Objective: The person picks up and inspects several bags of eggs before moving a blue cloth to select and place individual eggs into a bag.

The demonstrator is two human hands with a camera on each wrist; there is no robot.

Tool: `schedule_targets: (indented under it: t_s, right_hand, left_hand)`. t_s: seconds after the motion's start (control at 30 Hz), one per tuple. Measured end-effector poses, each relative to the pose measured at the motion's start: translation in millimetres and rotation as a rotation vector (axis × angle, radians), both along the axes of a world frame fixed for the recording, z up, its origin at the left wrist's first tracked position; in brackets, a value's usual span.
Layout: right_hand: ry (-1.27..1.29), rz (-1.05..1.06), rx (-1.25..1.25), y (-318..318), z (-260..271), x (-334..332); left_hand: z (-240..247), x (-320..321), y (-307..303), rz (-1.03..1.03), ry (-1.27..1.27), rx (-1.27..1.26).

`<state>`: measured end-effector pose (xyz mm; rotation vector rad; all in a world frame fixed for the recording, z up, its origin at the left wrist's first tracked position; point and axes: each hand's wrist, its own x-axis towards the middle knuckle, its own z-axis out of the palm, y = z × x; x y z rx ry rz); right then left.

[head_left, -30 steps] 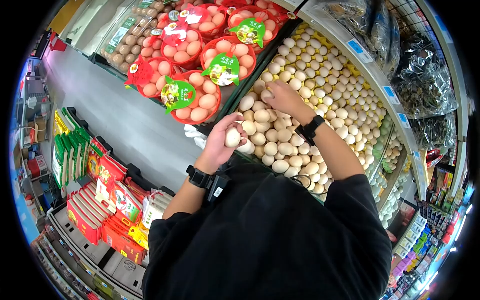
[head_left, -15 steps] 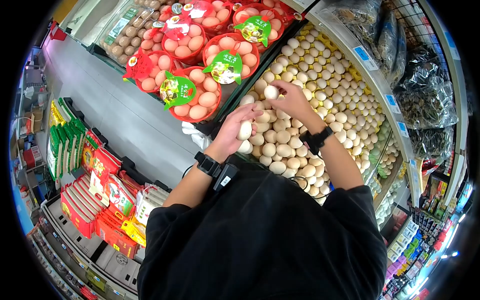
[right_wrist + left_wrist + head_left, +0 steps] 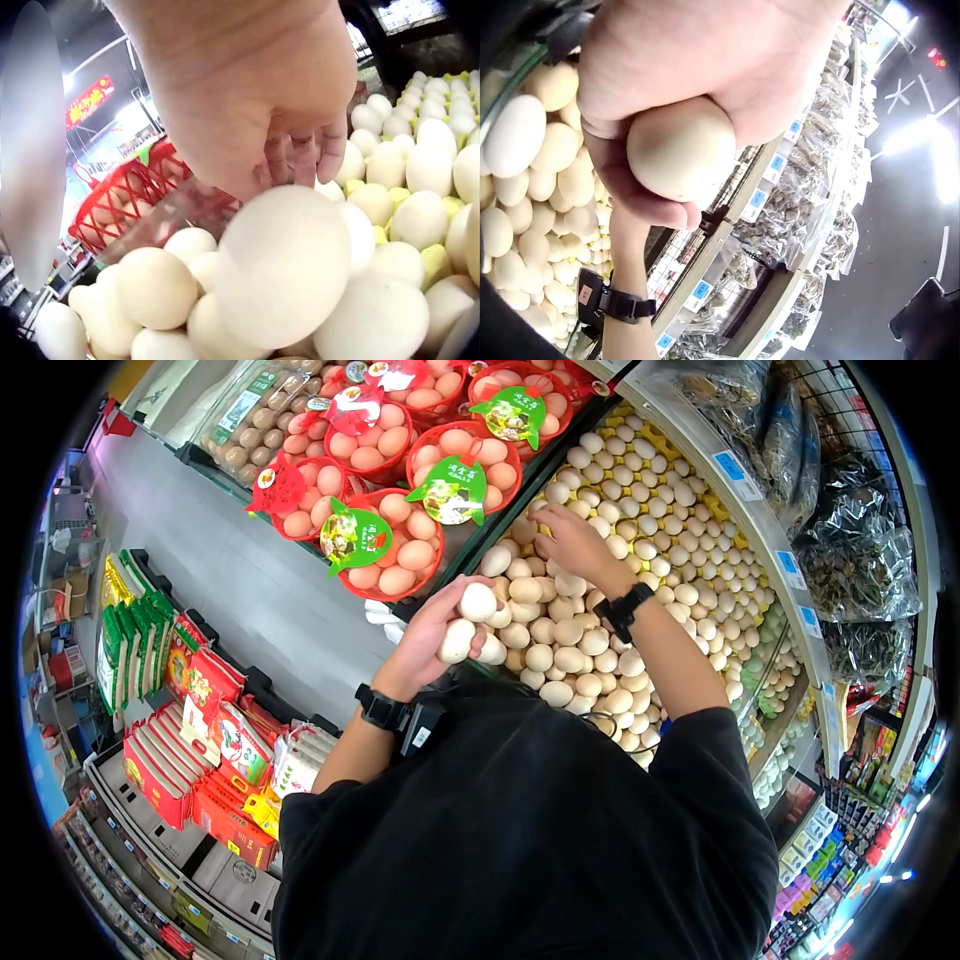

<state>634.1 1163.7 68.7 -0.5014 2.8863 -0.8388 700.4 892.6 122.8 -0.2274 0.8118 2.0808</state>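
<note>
Eggs (image 3: 478, 602) now number two in your curled left hand (image 3: 425, 640), by the counter's (image 3: 512, 512) near left corner; gathering seems one further. Your right hand (image 3: 575, 548), fingers bent, reaches the pile (image 3: 542, 630), grip unclear.

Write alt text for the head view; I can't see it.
A person's left hand holds two pale eggs while the right hand reaches over a heap of loose eggs. Red baskets of pinkish eggs sit beside the heap.
</note>
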Motion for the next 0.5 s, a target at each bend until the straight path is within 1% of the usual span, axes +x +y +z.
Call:
schedule_targets:
  t_s: [0.03, 0.1, 0.17, 0.23, 0.27, 0.4, 0.47, 0.5]
  right_hand:
    - [0.002, 0.005, -0.004, 1, -12, -8]
    - [-0.049, 0.12, 0.174, -6, -16, -17]
    - [-0.1, 0.119, 0.164, -10, -18, -24]
    - [-0.136, 0.176, 0.202, -12, -20, -31]
    - [-0.105, 0.18, 0.155, -12, -20, -32]
    - [-0.155, 0.166, 0.125, -13, -19, -32]
    - [-0.12, 0.062, 0.105, -16, -30, -27]
    - [-0.119, 0.067, 0.103, -16, -34, -26]
  left_hand:
    - [4, 1, -6, 0.052, -0.003, -0.027]
    - [10, 5, -18, 0.084, 0.017, -0.031]
    - [12, 9, -28, 0.177, 0.002, -0.053]
    - [7, 13, -37, 0.198, 0.003, -0.057]
    - [6, 15, -40, 0.22, 0.006, -0.071]
    - [5, 19, -44, 0.278, -0.014, -0.056]
    - [5, 20, -44, 0.295, -0.019, -0.046]
    - [6, 20, -45, 0.294, -0.033, -0.049]
